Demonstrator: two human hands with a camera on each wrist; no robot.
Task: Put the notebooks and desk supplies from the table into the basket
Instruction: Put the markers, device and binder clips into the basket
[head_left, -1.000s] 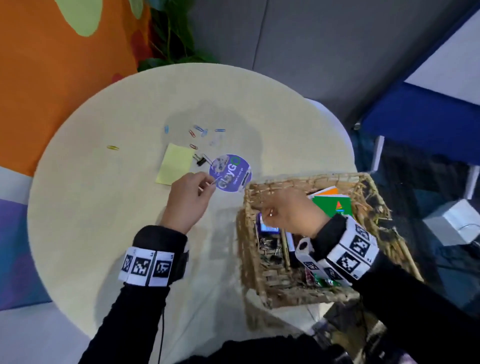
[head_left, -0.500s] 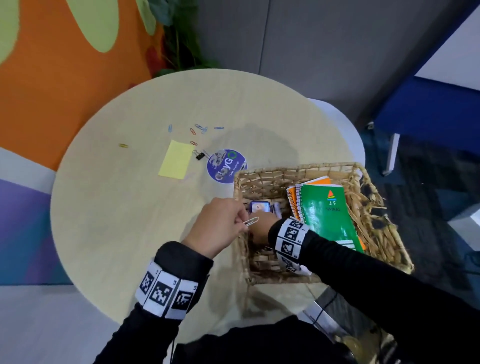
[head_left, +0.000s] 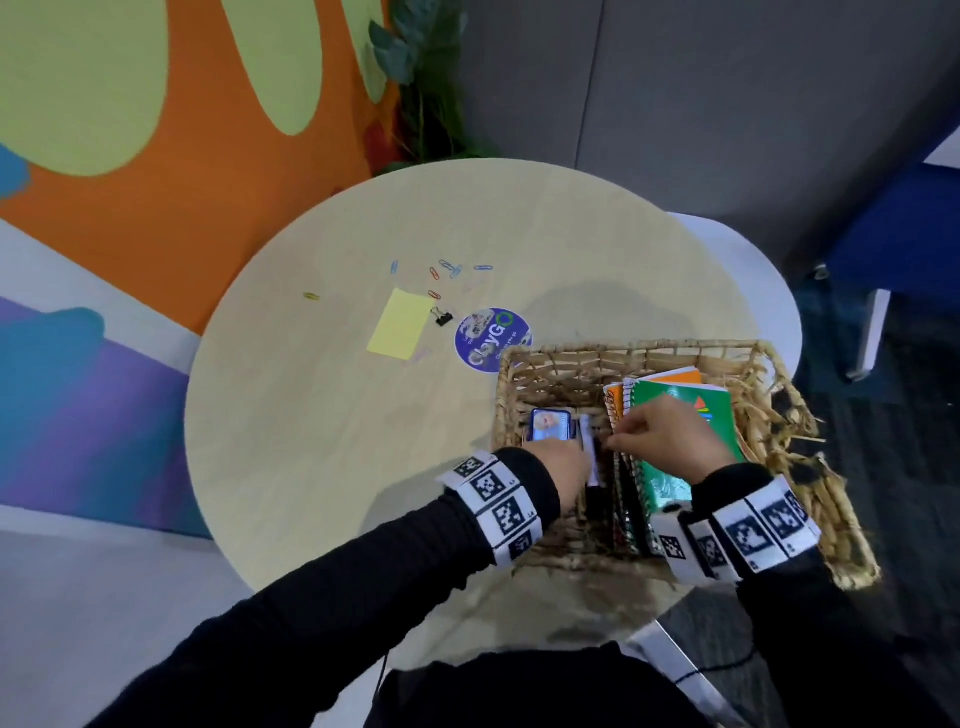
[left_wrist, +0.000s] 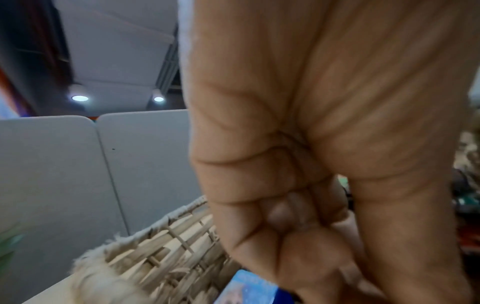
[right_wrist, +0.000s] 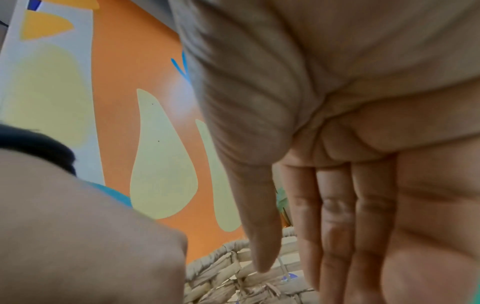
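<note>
A wicker basket (head_left: 644, 347) stands at the table's right edge, and its rim also shows in the wrist views (left_wrist: 155, 257) (right_wrist: 221, 273). It holds a green notebook (head_left: 675, 400), an orange notebook (head_left: 615, 395) and a blue picture card (head_left: 550, 423). My left hand (head_left: 563, 465) reaches down into the basket's left part. Its fingers (left_wrist: 285, 216) are curled, and what they hold is hidden. My right hand (head_left: 660, 434) lies over the notebooks with its fingers (right_wrist: 337, 216) straight, their tips at the spiral edge. On the table lie a yellow sticky pad (head_left: 397, 323), a black binder clip (head_left: 442, 316) and several paper clips (head_left: 447, 270).
A round purple sticker (head_left: 492, 340) lies just beyond the basket's far left corner. One yellow-green paper clip (head_left: 310, 296) lies apart to the left. A plant (head_left: 421, 78) and an orange wall stand behind the round table (head_left: 311, 441). A white chair (head_left: 753, 291) is at the right.
My left hand took a paper clip from beside the purple sticker, carried it over the basket rim and is now down inside. My right hand moved from the basket's left part onto the notebooks.
</note>
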